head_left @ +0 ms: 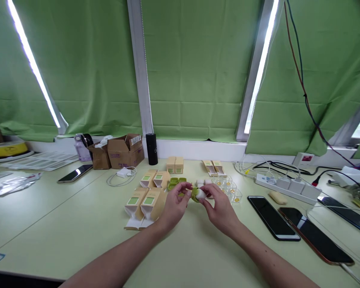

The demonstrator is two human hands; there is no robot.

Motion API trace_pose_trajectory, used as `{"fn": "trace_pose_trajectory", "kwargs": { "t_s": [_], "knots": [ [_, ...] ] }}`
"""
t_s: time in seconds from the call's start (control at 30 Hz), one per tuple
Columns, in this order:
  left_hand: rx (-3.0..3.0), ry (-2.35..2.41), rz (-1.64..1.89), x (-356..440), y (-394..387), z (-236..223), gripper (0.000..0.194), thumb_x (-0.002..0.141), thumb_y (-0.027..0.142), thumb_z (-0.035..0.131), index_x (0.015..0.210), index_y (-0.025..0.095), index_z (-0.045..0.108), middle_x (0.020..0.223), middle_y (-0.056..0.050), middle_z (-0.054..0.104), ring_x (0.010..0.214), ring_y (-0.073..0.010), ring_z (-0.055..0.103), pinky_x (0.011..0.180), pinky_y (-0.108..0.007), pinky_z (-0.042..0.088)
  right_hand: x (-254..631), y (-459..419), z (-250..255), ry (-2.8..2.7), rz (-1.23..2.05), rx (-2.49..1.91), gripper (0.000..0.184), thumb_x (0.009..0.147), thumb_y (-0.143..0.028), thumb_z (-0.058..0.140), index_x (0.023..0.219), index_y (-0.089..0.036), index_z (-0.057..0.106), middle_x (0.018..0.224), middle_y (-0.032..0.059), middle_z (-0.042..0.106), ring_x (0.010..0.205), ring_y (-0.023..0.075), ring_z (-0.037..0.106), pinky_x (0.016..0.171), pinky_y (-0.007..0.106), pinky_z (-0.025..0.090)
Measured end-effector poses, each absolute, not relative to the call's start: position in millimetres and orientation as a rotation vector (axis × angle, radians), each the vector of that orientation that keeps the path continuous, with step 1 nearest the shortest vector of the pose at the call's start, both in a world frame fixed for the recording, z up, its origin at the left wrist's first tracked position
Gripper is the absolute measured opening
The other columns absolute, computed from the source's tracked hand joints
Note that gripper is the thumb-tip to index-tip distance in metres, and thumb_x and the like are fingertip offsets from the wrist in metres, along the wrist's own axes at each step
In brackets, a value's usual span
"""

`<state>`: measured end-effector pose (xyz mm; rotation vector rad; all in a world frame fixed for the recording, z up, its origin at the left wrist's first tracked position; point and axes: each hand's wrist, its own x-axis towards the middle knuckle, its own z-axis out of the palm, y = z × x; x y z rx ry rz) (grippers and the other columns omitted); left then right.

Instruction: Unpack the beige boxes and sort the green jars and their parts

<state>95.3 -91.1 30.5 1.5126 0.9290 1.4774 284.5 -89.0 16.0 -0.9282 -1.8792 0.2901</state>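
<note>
Above the middle of the table, my left hand [176, 202] pinches a small green cup-like piece [195, 195]. My right hand [220, 206] grips a small white rounded piece [201, 194], which touches the green one; whether they are joined I cannot tell. Both hands have their fingers closed. Behind my left fingers stand several green containers [174, 181], partly hidden. Beyond my right hand are several clear plastic cups [235, 196] with yellow-orange centres. To the left of my left hand lie open kraft paper boxes [149, 202] with green labels.
Closed kraft boxes [175, 165] stand farther back, beside a black cylinder [151, 149] and a cardboard carton [124, 152]. On the right lie a dark-screened phone [273, 218], another phone [315, 234] with a cable, and a white power strip [288, 187] with tangled cords.
</note>
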Motion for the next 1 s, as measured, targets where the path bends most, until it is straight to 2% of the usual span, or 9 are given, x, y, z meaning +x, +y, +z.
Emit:
{"fn": "trace_pose_trajectory", "kwargs": {
  "t_s": [0.17,0.33,0.57,0.77,1.0],
  "knots": [
    [1.588,0.926,1.432,96.9,-93.5,26.0,0.037,0.083,0.042,0.077,0.112,0.019,0.072,0.115,-0.013,0.068,0.09,-0.0217,0.064,0.055,-0.023,0.054,282.7,-92.5,13.4,-2.0,-0.091,-0.882,0.029,0.1,-0.021,0.053,0.128,-0.023,0.056,0.122,0.0151,0.065,0.113,0.0301,0.065,0.09,0.048,0.06],
    [1.574,0.936,1.367,98.6,-94.6,25.6,0.041,0.084,0.044,0.077,0.115,0.019,0.07,0.116,-0.014,0.067,0.095,-0.0239,0.066,0.061,-0.029,0.064,280.9,-90.7,9.5,-2.011,-0.252,-0.869,0.031,0.101,-0.02,0.051,0.131,-0.02,0.056,0.121,0.0162,0.066,0.115,0.0317,0.065,0.092,0.05,0.06],
    [1.53,0.864,1.313,101.4,-91.1,23.6,0.041,0.085,0.044,0.077,0.114,0.017,0.069,0.111,-0.013,0.068,0.091,-0.0219,0.068,0.08,-0.039,0.066,281.1,-89.4,8.5,-2.039,-0.297,-0.883,0.035,0.101,-0.015,0.049,0.135,-0.02,0.055,0.121,0.0163,0.066,0.115,0.0309,0.064,0.092,0.049,0.059],
    [1.547,0.866,1.335,102.2,-91.6,23.7,0.039,0.086,0.044,0.076,0.114,0.017,0.07,0.105,-0.013,0.071,0.09,-0.023,0.07,0.079,-0.039,0.064,281.8,-91.8,12.0,-2.073,-0.335,-0.876,0.04,0.098,-0.014,0.051,0.138,-0.02,0.053,0.126,0.0168,0.065,0.119,0.0332,0.062,0.093,0.05,0.058],
    [1.7,0.949,1.381,98.5,-92.2,16.7,0.032,0.089,0.037,0.071,0.117,0.02,0.073,0.116,-0.014,0.073,0.098,-0.0254,0.07,0.082,-0.037,0.063,283.0,-94.1,15.3,-2.131,-0.37,-0.874,0.041,0.101,-0.019,0.052,0.142,-0.021,0.051,0.124,0.016,0.065,0.115,0.0332,0.063,0.093,0.051,0.056]
  ]
}}
